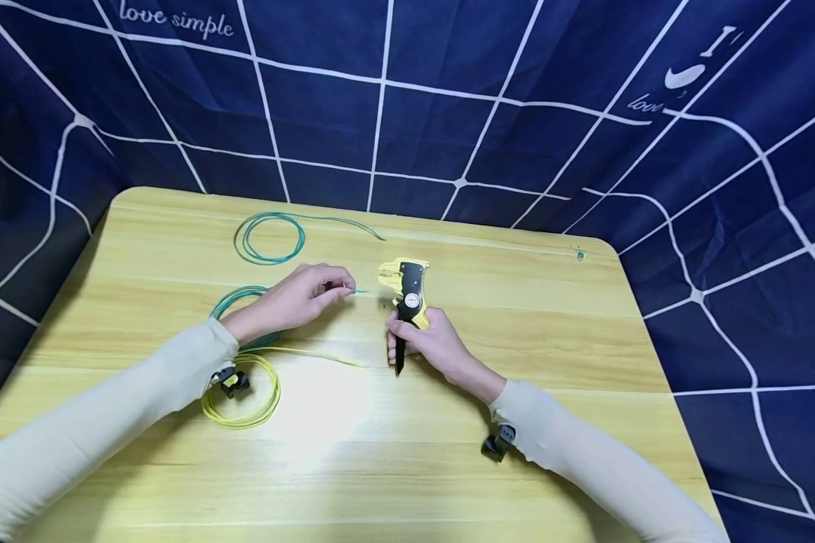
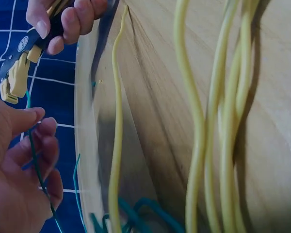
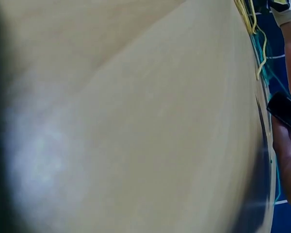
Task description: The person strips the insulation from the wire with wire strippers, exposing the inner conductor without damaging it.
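Over the middle of the table my left hand [image 1: 299, 298] pinches a thin green wire [image 1: 361, 291] between thumb and fingers, a short end sticking out to the right. My right hand [image 1: 438, 345] grips a yellow-and-black wire stripper [image 1: 412, 285] by its handles, jaws up and facing left. In the head view a small gap separates the wire's tip from the stripper. The left wrist view shows the wire [image 2: 35, 158] running down across the palm, its tip beside the stripper's yellow jaws. In the right wrist view only a black handle [image 3: 283, 110] of the tool shows.
A green wire coil [image 1: 303, 243] lies at the back left. Another green coil [image 1: 219, 305] is partly under the left forearm, and a yellow wire coil [image 1: 276, 396] sits nearer. Small green scraps [image 1: 580, 255] lie at the back right. Dark blue cloth [image 1: 421, 128] hangs behind the table.
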Available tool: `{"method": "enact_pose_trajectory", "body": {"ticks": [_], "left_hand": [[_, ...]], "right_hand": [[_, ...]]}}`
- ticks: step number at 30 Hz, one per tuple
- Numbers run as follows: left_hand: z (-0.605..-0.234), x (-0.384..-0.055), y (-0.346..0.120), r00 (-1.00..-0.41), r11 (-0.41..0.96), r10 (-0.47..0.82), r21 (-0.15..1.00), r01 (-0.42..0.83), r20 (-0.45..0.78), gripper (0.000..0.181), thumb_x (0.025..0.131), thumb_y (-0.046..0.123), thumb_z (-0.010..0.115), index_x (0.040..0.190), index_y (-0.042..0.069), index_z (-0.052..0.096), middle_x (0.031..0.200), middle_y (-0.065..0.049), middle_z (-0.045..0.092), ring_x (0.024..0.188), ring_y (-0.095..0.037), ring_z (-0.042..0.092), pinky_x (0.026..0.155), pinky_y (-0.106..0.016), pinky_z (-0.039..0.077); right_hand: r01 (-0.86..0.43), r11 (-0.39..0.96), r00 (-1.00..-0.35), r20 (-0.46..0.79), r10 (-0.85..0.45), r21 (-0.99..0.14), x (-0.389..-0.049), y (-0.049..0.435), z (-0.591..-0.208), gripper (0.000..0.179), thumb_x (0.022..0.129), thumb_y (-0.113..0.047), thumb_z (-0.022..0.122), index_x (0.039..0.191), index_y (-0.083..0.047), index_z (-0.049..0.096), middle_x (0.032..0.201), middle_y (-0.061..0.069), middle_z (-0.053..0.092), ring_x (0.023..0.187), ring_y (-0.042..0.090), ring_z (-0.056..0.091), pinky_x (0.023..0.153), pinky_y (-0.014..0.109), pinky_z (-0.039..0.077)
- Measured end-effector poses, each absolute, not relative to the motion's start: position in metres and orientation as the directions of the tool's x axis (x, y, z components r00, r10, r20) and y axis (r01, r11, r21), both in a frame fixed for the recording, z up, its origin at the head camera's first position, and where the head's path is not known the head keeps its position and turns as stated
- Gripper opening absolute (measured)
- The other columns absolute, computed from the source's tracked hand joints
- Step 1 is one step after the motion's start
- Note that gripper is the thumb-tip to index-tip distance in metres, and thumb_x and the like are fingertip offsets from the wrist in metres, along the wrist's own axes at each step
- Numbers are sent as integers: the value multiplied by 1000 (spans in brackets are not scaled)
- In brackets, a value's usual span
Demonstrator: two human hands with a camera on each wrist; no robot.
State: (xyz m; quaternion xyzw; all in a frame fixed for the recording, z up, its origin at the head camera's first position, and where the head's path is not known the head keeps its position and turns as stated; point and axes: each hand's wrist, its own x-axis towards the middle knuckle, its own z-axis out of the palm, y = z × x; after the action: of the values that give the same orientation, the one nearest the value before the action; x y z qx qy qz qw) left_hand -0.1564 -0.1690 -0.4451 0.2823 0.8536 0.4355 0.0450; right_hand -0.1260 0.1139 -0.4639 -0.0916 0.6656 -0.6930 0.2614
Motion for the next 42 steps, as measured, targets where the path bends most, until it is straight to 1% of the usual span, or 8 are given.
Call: {"method": "enact_pose_trajectory", "body": {"ticks": [4,8,10,17,23,30,35,42], "left_hand": [[-443,-154,-171,-838,533,515,697,480,183,8,108,9,70,108,10,78,99,-1,74,88,-21,57,92,-49,34],[-442,-153,-173,-836,579,518,645,499,183,8,106,9,73,106,11,80,100,3,73,92,-23,58,91,-51,36],[-442,-152,-173,-837,593,519,633,498,172,8,105,9,74,105,12,81,98,3,72,91,-24,58,90,-51,36],[-440,-153,-171,-852,642,514,616,456,96,8,105,10,73,105,12,81,92,4,67,92,-25,58,90,-53,37],[-442,-155,-169,-851,670,526,612,420,9,9,105,8,73,104,14,80,89,5,66,90,-23,56,91,-53,37],[-442,-158,-169,-809,638,586,635,437,-32,11,104,5,72,98,13,76,87,2,67,86,-22,56,88,-53,37],[-440,-159,-170,-784,640,618,619,455,-64,7,104,7,73,104,13,77,91,2,63,86,-22,53,81,-46,38],[-438,-164,-166,-773,634,632,612,473,-57,5,103,11,75,108,9,77,91,1,58,89,-24,50,80,-43,39]], "right_hand": [[224,-13,-847,-188,-498,-974,-126,118,-464,36,104,-3,55,132,18,47,90,18,70,76,26,73,76,49,65],[229,-72,-833,-157,-531,-971,-126,123,-464,54,104,0,52,153,12,32,96,19,71,79,27,75,78,51,65],[238,-99,-823,-147,-549,-966,-125,125,-464,58,107,0,51,158,9,28,99,20,71,81,28,75,80,52,64],[244,-127,-813,-132,-567,-961,-120,132,-463,53,112,-2,54,158,6,31,111,30,71,92,31,74,85,57,62],[203,-111,-811,-103,-576,-973,-115,138,-463,56,114,-5,53,162,3,25,125,37,67,95,34,77,87,56,62],[124,-95,-838,-53,-544,-988,-108,142,-458,39,112,-2,54,142,-5,29,122,31,68,86,32,76,82,54,64],[99,-99,-849,-32,-528,-990,-106,146,-455,43,109,1,56,141,-6,30,119,28,67,85,33,77,79,58,63],[120,-139,-860,-33,-510,-983,-106,155,-453,43,108,3,57,143,-4,32,119,26,68,91,32,76,81,59,63]]}}
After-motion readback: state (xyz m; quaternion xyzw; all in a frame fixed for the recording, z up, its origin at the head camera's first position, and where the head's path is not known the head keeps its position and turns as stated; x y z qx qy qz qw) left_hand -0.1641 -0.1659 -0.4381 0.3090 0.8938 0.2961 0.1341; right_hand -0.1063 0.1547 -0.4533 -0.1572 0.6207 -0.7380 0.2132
